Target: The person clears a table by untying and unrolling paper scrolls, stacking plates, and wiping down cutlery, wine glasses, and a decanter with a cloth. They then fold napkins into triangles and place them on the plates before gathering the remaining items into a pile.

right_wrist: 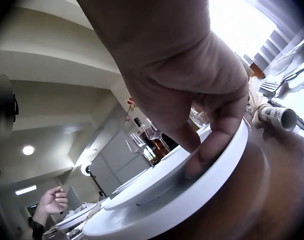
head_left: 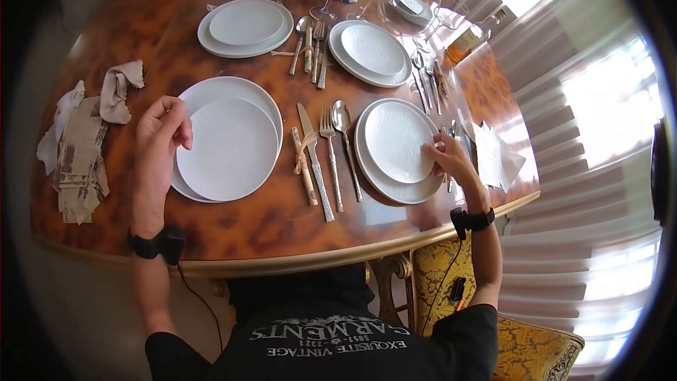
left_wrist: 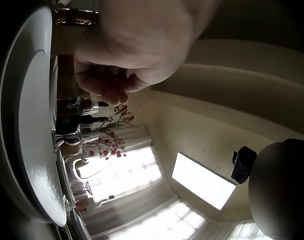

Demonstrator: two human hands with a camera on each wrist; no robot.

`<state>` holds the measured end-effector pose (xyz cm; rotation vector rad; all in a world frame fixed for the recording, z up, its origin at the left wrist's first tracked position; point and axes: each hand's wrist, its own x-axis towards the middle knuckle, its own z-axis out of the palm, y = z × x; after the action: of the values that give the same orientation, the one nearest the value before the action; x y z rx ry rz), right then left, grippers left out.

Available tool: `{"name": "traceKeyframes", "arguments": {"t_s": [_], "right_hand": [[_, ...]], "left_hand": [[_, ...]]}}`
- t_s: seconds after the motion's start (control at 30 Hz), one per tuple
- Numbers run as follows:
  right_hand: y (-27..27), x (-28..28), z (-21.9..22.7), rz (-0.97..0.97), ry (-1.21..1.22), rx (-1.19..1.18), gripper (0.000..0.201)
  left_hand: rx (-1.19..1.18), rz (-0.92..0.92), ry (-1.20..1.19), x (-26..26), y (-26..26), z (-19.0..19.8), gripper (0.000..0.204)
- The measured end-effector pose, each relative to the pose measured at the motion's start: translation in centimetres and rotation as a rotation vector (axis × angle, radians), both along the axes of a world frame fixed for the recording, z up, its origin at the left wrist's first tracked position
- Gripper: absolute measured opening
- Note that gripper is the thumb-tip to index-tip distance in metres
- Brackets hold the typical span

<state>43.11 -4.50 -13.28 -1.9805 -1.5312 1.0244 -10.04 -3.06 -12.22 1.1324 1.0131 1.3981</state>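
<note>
My right hand (head_left: 453, 159) pinches the right edge of a small white plate (head_left: 395, 137), which lies over a larger white plate (head_left: 405, 196). In the right wrist view, a fingertip (right_wrist: 194, 167) sits at the gap between the two plates. My left hand (head_left: 156, 144) hovers by the left edge of another pair, a white plate (head_left: 229, 152) on a larger white plate (head_left: 211, 89). Its fingers are loosely curled and hold nothing; the left wrist view shows that hand apart from the plates.
Between the pairs lie a tied paper roll (head_left: 305, 166), knife (head_left: 317, 162), fork (head_left: 331, 155) and spoon (head_left: 343, 123). Crumpled cloth and paper strips (head_left: 81, 162) lie left. More plates (head_left: 245, 25) and wine glasses (head_left: 324, 10) stand farther back. A white napkin (head_left: 497, 159) is at right.
</note>
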Motion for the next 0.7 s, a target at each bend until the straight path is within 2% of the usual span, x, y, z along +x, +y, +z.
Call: {"name": "traceKeyframes", "arguments": {"t_s": [0.17,0.4,0.47,0.57,0.7], "right_hand": [[-1.3,-0.8,0.5,-0.054,0.214,-0.027,0.04],[-2.0,-0.4,0.6,-0.073,0.205,0.004,0.042],[-1.9,-0.5,0.7,-0.073,0.156,-0.034,0.042],[-1.8,-0.6,0.5,-0.083,0.153,-0.02,0.042],[-1.7,-0.4,0.6,-0.078,0.12,-0.027,0.044]], "left_hand": [[0.024,-0.072,0.073,0.0,0.5,-1.0,0.011],[0.005,-0.104,0.129,0.6,0.4,-1.0,0.019],[0.024,-0.146,0.091,0.8,0.3,-0.8,0.028],[-0.023,-0.139,-0.002,1.2,-0.2,-0.1,0.035],[-0.027,-0.134,-0.012,0.7,-0.2,-0.7,0.039]]}}
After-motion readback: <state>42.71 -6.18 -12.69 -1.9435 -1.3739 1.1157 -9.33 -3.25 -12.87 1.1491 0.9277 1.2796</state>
